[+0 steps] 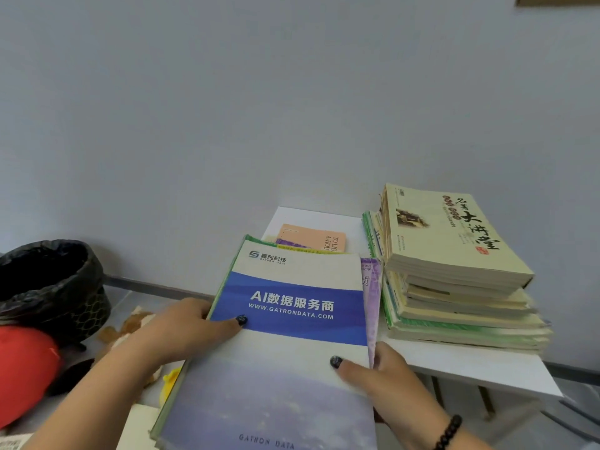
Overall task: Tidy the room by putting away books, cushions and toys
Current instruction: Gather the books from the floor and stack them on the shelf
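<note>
Black plastic lines the bin [48, 280] at the far left, standing on the floor against the wall, with a red cushion-like shape [26, 368] just in front of it and a yellow toy [172, 381] peeking out by the left edge of the held books. The left hand [175, 329] grips the left edge of the bundle of books [285, 345], thumb laid flat on the blue band of the top cover and the other fingers hidden underneath. The bundle lies half over the front left corner of the white table [487, 368], its far end on the surface and its near end held out over the floor. A peach book [311, 238] shows beyond it, near the back edge. The right hand [383, 375] pinches the bundle's right edge, thumb on top, fingers below; a dark bead bracelet [449, 431] circles that wrist. At the right edge stands a tall stack of books [454, 271], its spines uneven.

The step seems to be setting this bundle down beside the stack. To do it well, I would keep both thumbs pressing so the loose purple and green covers underneath do not fan out, slide the bundle fully onto the table, then square its right edge against the stack without nudging it toward the table's right edge.
</note>
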Motion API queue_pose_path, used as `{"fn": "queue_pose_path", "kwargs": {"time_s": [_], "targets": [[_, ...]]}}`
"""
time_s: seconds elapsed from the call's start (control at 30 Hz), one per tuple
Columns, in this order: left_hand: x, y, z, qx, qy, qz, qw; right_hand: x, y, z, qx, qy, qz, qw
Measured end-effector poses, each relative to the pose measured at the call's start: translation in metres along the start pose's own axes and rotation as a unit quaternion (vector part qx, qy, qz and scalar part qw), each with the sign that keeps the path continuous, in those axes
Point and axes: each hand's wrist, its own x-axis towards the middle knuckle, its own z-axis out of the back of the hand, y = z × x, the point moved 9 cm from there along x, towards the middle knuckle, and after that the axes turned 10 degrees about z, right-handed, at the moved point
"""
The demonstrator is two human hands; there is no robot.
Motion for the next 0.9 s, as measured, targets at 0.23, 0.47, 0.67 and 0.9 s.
{"fn": "queue_pose_path", "kwargs": {"time_s": [0.23,0.47,0.67,0.9], "targets": [[-0.019,-0.016,0.025,-0.099,-0.132,-0.047,0.985,-0.004,0.051,-0.004,-0.114,0.0,0.184,0.976],[-0.067,-0.033,0.079,-0.281,-0.378,-0.165,0.867,-0.009,0.125,0.002,0.012,-0.026,0.385,0.923],[-0.065,-0.055,0.07,-0.449,-0.366,-0.256,0.774,-0.011,0.176,0.016,0.108,-0.071,0.464,0.876],[-0.045,-0.09,0.066,-0.493,-0.286,-0.287,0.77,0.011,0.157,0.029,0.122,-0.109,0.416,0.894]]}}
